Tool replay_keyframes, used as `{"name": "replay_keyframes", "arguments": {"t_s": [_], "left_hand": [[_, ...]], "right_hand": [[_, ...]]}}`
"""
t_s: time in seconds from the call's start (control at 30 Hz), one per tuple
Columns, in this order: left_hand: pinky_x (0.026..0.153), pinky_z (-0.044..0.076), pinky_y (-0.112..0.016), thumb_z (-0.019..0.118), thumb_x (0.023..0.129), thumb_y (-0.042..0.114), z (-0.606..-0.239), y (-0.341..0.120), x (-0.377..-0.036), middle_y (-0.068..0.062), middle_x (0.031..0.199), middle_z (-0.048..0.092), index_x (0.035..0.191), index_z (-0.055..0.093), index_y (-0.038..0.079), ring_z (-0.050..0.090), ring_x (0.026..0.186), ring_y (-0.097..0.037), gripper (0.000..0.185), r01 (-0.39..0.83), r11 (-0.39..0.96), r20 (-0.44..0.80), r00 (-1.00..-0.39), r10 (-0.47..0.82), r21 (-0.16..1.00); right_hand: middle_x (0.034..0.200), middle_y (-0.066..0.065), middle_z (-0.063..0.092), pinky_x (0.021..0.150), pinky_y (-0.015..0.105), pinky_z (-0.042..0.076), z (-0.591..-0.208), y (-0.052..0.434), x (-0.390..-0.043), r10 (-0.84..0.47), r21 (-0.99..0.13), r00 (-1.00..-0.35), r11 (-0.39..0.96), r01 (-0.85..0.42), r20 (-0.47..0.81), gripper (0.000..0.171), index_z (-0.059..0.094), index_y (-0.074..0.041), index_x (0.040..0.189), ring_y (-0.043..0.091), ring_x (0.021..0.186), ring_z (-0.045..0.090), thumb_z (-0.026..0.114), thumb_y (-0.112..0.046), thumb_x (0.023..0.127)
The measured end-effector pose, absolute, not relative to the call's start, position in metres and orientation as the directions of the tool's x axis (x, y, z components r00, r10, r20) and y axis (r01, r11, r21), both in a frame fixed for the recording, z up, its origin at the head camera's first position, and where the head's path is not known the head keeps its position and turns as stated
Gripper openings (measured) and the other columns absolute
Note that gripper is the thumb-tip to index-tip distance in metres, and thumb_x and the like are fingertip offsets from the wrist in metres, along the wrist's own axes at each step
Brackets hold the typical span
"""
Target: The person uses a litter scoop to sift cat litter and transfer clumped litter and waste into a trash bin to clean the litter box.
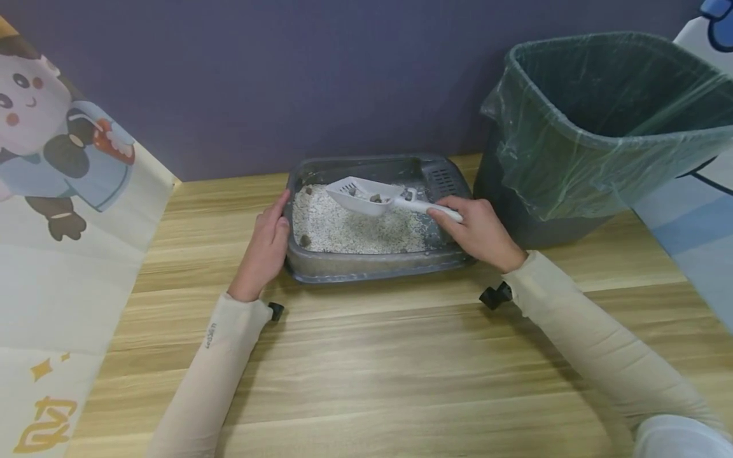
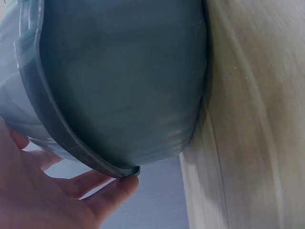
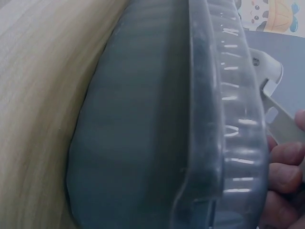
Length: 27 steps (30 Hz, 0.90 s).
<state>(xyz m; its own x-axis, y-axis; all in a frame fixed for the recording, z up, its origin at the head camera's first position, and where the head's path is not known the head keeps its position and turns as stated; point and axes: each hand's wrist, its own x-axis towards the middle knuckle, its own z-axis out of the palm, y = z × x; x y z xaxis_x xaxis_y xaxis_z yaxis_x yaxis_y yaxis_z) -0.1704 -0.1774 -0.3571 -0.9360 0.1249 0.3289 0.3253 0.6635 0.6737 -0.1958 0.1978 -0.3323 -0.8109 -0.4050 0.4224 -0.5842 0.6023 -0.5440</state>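
In the head view a grey litter box (image 1: 366, 266) holds pale speckled litter (image 1: 355, 222) with a few dark clumps in it. My right hand (image 1: 478, 229) grips the handle of a white litter scoop (image 1: 366, 200), held above the litter. Several clumps (image 1: 376, 198) sit in the scoop. At the box's left end, my left hand (image 1: 266, 245) rests against the rim with fingers fairly straight. The left wrist view shows fingers (image 2: 112, 193) touching the rim's outer edge. In the right wrist view, the box wall hides most of the scoop, while curled fingers (image 3: 286, 176) appear at the right.
A tall grey bin (image 1: 572, 127) with a clear plastic liner (image 1: 550, 172) stands right of the box. Behind both rises a dark purple wall (image 1: 321, 76). The box stands on a wood-grain surface (image 1: 366, 356). Cartoon-printed panels (image 1: 63, 286) flank it.
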Motion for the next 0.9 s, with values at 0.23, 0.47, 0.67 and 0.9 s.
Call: {"name": "replay_keyframes", "arguments": {"t_s": [0.23, 0.47, 0.67, 0.9], "left_hand": [[0.111, 0.020, -0.046, 0.027, 0.102, 0.025, -0.3567, -0.1767, -0.1699, -0.011, 0.150, 0.031, 0.151, 0.025, 0.017, 0.027, 0.134, -0.030, 0.050, 0.327, 0.660, 0.330, -0.936, 0.126, 0.677], [0.111, 0.020, -0.047, 0.026, 0.102, 0.025, -0.3568, -0.1773, -0.1692, -0.011, 0.150, 0.030, 0.151, 0.025, 0.018, 0.026, 0.134, -0.030, 0.050, 0.318, 0.663, 0.321, -0.939, 0.123, 0.677], [0.111, 0.019, -0.047, 0.027, 0.102, 0.023, -0.3567, -0.1775, -0.1698, -0.011, 0.151, 0.028, 0.151, 0.025, 0.017, 0.025, 0.135, -0.029, 0.049, 0.320, 0.664, 0.322, -0.939, 0.124, 0.676], [0.111, 0.019, -0.047, 0.026, 0.102, 0.025, -0.3557, -0.1767, -0.1696, -0.011, 0.151, 0.028, 0.151, 0.024, 0.016, 0.024, 0.136, -0.029, 0.050, 0.316, 0.660, 0.317, -0.940, 0.123, 0.681]], "right_hand": [[0.057, -0.005, 0.049, 0.044, 0.029, 0.034, -0.3301, 0.1998, -0.1954, -0.419, -0.538, -0.814, 0.611, -0.581, 0.403, 0.028, 0.070, -0.010, 0.102, 0.012, 0.042, 0.037, 0.057, -0.035, 0.094], [0.059, -0.005, 0.050, 0.043, 0.029, 0.034, -0.3306, 0.2012, -0.1968, -0.433, -0.531, -0.815, 0.618, -0.580, 0.385, 0.029, 0.068, -0.011, 0.105, 0.012, 0.042, 0.037, 0.056, -0.035, 0.095], [0.058, -0.004, 0.047, 0.045, 0.030, 0.033, -0.3301, 0.2023, -0.1977, -0.452, -0.517, -0.807, 0.620, -0.590, 0.380, 0.028, 0.068, -0.012, 0.101, 0.012, 0.042, 0.035, 0.054, -0.035, 0.096], [0.072, -0.001, 0.057, 0.050, 0.031, 0.035, -0.3316, 0.2014, -0.1986, -0.400, -0.510, -0.793, 0.613, -0.604, 0.459, 0.031, 0.063, -0.008, 0.117, 0.015, 0.052, 0.042, 0.061, -0.027, 0.092]]}}
